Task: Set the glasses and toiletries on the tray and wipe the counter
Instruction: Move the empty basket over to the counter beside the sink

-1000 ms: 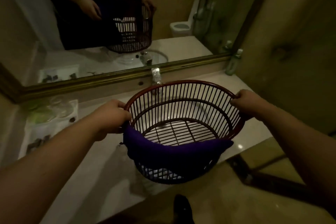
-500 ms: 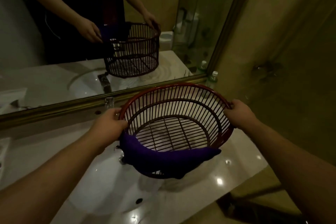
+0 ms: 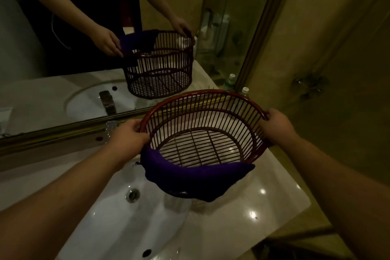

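A round dark-red slatted basket [image 3: 202,101] is held just above the white counter [image 3: 263,202], to the right of the sink. The basket is empty inside. A purple cloth [image 3: 194,177] hangs over its near rim. My left hand [image 3: 128,135] grips the left rim, next to the cloth's end. My right hand [image 3: 276,124] grips the right rim. No tray and no glasses show in this view.
A white sink [image 3: 118,213] with a metal drain [image 3: 132,194] lies below my left arm. A faucet [image 3: 110,129] stands at the mirror's gold frame [image 3: 63,129]. A plastic bottle [image 3: 243,92] stands in the back right corner. The right wall is close.
The view has swung right along the counter, past the sink. Both hands have carried the basket that way and lowered it toward the counter's right end.
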`<state>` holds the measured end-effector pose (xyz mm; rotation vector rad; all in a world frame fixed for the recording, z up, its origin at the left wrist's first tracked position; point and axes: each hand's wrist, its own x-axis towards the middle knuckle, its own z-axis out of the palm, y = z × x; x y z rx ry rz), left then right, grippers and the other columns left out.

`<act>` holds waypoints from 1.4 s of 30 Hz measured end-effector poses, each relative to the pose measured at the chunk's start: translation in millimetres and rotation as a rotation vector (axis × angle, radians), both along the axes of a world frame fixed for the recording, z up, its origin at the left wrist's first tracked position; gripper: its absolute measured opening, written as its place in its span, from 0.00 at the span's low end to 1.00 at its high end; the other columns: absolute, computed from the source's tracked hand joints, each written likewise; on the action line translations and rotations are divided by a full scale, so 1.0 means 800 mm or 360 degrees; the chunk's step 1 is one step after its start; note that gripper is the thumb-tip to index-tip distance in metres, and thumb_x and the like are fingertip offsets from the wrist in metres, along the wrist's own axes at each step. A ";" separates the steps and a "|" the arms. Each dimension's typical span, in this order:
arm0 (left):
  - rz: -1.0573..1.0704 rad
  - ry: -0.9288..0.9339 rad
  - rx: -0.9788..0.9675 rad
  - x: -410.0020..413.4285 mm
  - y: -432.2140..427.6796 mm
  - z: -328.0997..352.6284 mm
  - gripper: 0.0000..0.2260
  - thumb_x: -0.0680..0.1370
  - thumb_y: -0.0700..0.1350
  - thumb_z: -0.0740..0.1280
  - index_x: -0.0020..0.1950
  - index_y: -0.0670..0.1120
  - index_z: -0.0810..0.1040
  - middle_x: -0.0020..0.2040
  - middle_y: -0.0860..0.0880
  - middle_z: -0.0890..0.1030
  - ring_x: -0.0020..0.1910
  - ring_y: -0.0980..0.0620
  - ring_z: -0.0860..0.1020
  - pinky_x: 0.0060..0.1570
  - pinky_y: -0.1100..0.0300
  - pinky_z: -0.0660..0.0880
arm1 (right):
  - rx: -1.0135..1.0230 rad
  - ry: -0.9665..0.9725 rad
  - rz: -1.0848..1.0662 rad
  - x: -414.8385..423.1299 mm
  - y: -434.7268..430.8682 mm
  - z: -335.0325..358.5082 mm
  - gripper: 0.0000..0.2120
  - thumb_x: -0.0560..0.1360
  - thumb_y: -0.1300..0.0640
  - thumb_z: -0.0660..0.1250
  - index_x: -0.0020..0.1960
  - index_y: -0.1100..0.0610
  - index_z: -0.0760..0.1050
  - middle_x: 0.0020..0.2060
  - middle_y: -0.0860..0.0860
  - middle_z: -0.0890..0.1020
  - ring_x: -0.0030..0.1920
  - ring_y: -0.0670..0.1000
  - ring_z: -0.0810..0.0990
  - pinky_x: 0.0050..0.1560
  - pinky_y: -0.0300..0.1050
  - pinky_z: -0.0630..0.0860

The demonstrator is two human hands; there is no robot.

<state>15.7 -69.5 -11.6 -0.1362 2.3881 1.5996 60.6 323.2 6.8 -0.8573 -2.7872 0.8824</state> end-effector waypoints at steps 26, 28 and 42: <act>0.0254 -0.0121 -0.0151 -0.142 0.164 -0.061 0.22 0.78 0.33 0.66 0.69 0.50 0.76 0.54 0.49 0.83 0.52 0.48 0.81 0.47 0.50 0.80 | -0.0110 -0.0177 0.0086 -0.179 0.163 -0.076 0.11 0.82 0.60 0.63 0.63 0.55 0.75 0.49 0.53 0.81 0.48 0.55 0.83 0.50 0.57 0.84; 0.0260 -0.0115 -0.0143 -0.143 0.167 -0.063 0.21 0.78 0.32 0.66 0.68 0.50 0.77 0.52 0.50 0.83 0.51 0.49 0.81 0.43 0.54 0.79 | -0.0092 -0.0174 0.0084 -0.182 0.166 -0.079 0.12 0.82 0.61 0.63 0.64 0.55 0.75 0.48 0.53 0.81 0.46 0.54 0.83 0.49 0.55 0.84; 0.0254 -0.0122 -0.0123 -0.143 0.171 -0.066 0.22 0.78 0.31 0.65 0.70 0.47 0.75 0.55 0.47 0.83 0.56 0.45 0.80 0.57 0.42 0.78 | -0.0061 -0.0145 0.0108 -0.189 0.173 -0.088 0.09 0.81 0.60 0.63 0.60 0.55 0.77 0.47 0.53 0.81 0.46 0.54 0.82 0.45 0.51 0.83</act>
